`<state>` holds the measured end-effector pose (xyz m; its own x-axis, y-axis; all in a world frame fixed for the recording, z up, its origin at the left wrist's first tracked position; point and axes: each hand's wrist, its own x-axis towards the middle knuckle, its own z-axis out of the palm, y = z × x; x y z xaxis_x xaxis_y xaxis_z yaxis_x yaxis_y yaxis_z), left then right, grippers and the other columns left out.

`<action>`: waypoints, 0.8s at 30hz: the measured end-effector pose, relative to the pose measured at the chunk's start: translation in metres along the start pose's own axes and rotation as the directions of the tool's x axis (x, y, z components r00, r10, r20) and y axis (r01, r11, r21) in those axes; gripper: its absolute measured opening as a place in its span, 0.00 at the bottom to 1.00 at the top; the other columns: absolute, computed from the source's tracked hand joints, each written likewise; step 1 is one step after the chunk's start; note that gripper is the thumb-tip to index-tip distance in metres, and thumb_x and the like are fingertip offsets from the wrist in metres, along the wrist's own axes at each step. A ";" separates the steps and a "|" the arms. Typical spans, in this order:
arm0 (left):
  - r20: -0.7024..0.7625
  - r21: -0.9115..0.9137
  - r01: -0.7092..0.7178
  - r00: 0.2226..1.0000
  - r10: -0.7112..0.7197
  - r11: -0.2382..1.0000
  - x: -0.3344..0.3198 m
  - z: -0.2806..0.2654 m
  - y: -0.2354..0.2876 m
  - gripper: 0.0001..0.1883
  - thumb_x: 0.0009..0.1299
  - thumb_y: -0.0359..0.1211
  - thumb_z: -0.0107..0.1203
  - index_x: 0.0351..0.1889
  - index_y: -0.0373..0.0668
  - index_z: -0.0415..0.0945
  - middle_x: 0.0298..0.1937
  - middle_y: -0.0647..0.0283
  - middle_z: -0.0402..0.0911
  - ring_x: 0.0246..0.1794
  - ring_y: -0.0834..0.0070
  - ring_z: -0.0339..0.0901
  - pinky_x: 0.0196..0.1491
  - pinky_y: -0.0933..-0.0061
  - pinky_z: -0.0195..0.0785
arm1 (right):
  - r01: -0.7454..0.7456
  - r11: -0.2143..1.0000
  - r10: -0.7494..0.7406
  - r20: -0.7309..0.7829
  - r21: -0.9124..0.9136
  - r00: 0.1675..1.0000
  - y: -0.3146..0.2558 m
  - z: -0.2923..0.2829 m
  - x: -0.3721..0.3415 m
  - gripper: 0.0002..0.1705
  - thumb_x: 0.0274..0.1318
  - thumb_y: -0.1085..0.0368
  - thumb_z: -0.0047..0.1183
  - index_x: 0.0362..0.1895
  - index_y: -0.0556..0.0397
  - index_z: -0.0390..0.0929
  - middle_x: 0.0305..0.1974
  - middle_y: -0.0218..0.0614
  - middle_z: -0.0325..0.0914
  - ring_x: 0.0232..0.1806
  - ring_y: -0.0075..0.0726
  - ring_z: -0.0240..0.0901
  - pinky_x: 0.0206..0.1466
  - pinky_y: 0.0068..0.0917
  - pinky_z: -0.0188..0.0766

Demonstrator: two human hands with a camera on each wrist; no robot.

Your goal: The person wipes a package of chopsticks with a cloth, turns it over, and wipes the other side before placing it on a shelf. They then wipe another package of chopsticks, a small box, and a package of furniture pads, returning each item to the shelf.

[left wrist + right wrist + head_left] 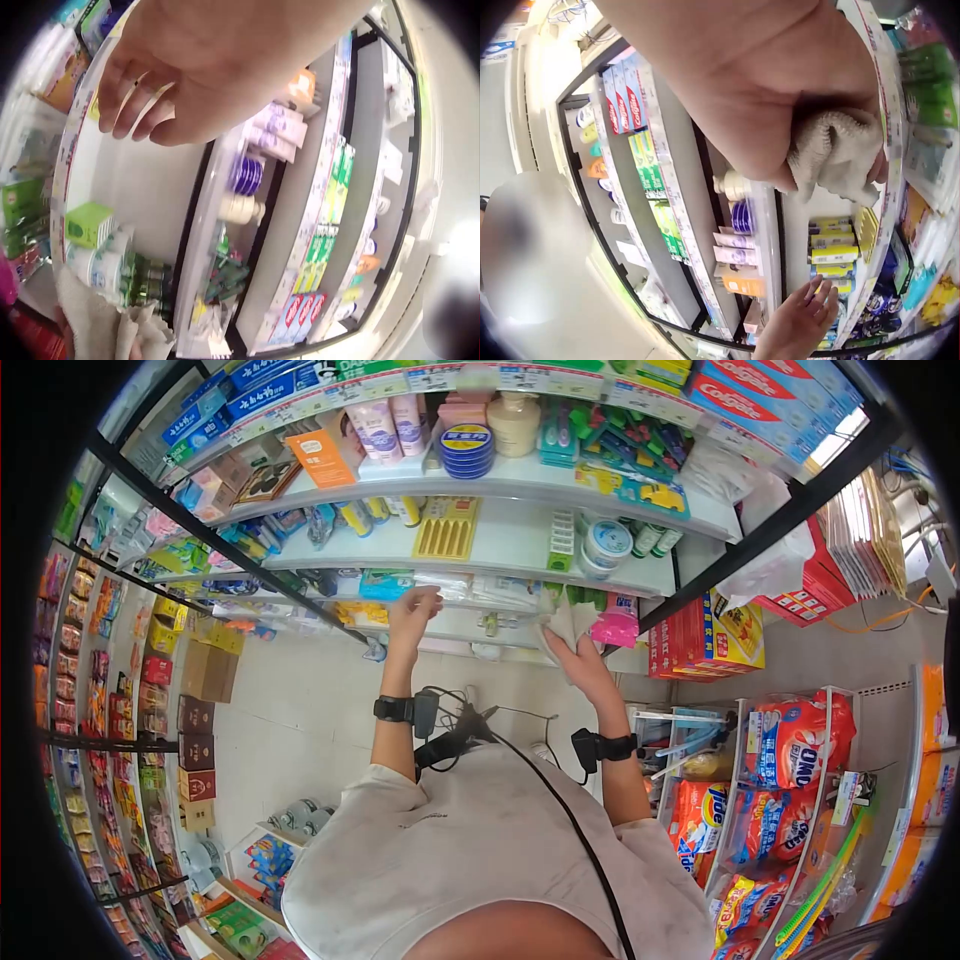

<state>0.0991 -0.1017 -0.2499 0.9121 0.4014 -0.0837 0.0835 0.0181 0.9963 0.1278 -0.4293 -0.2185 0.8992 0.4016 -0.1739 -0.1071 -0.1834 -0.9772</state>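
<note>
My right hand (583,662) grips a crumpled beige cloth (568,622) at the front of the lower shelf. In the right wrist view the cloth (836,154) bunches out between thumb and fingers. Close by on that shelf stand a white tub with a blue lid (607,544) and a small green box (561,540). My left hand (408,622) hovers before the shelf edge, its fingers loosely bent with nothing in them. A yellow pack (446,532) leans on the shelf beyond it. Bare white shelf surface (154,172) shows beside the left fingers in the left wrist view.
An upper shelf (420,490) carries pink tubes (374,432), stacked blue tins (467,452) and a cream bottle (515,425). Black posts (770,510) flank the unit. Detergent bags (790,745) fill a rack at right; snack shelves (100,660) line the left. A black cable (560,800) crosses the shirt.
</note>
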 end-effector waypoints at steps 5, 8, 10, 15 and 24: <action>-0.038 0.048 -0.023 0.999 0.024 0.999 0.055 -0.039 -0.023 0.19 0.77 0.37 0.57 0.59 0.34 0.80 0.52 0.56 0.86 0.52 0.72 0.82 0.57 0.73 0.72 | -0.115 0.988 0.129 -0.139 0.099 0.982 -0.002 0.053 0.064 0.39 0.71 0.43 0.55 0.69 0.64 0.69 0.64 0.42 0.75 0.66 0.34 0.68 0.69 0.29 0.61; -0.012 0.151 -0.032 0.999 0.034 0.988 0.091 -0.056 -0.034 0.22 0.76 0.37 0.58 0.61 0.30 0.78 0.54 0.53 0.85 0.55 0.68 0.81 0.60 0.71 0.70 | -0.067 0.952 0.135 -0.212 0.300 0.968 -0.003 0.093 0.118 0.44 0.69 0.41 0.56 0.72 0.67 0.65 0.70 0.43 0.69 0.71 0.35 0.63 0.73 0.29 0.57; -0.004 0.198 -0.063 0.998 0.065 0.978 0.119 -0.067 -0.040 0.28 0.74 0.40 0.60 0.64 0.27 0.74 0.57 0.50 0.84 0.57 0.67 0.80 0.61 0.70 0.70 | -0.087 0.934 0.187 -0.265 0.346 0.946 0.015 0.111 0.166 0.47 0.69 0.41 0.57 0.73 0.68 0.61 0.72 0.43 0.66 0.73 0.36 0.61 0.74 0.29 0.56; 0.035 0.123 0.070 0.997 -0.075 0.990 0.171 -0.085 -0.061 0.35 0.72 0.42 0.61 0.69 0.24 0.68 0.59 0.46 0.80 0.59 0.65 0.78 0.60 0.68 0.72 | -0.084 0.864 0.253 -0.282 0.497 0.925 0.026 0.144 0.228 0.51 0.68 0.42 0.59 0.75 0.71 0.54 0.73 0.45 0.64 0.74 0.38 0.60 0.74 0.30 0.58; 0.195 -0.207 0.286 0.949 -0.247 0.936 0.198 -0.083 -0.048 0.36 0.72 0.41 0.61 0.70 0.25 0.63 0.62 0.49 0.75 0.60 0.64 0.75 0.57 0.67 0.75 | -0.205 0.906 0.325 -0.300 0.369 0.897 0.032 0.153 0.275 0.48 0.66 0.47 0.61 0.73 0.71 0.56 0.68 0.48 0.69 0.67 0.41 0.70 0.66 0.31 0.69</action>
<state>0.2422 0.0533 -0.3132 0.9236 0.1979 -0.3285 0.2554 0.3214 0.9118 0.3068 -0.1877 -0.3162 0.8991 0.0317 -0.4367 -0.4378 0.0830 -0.8953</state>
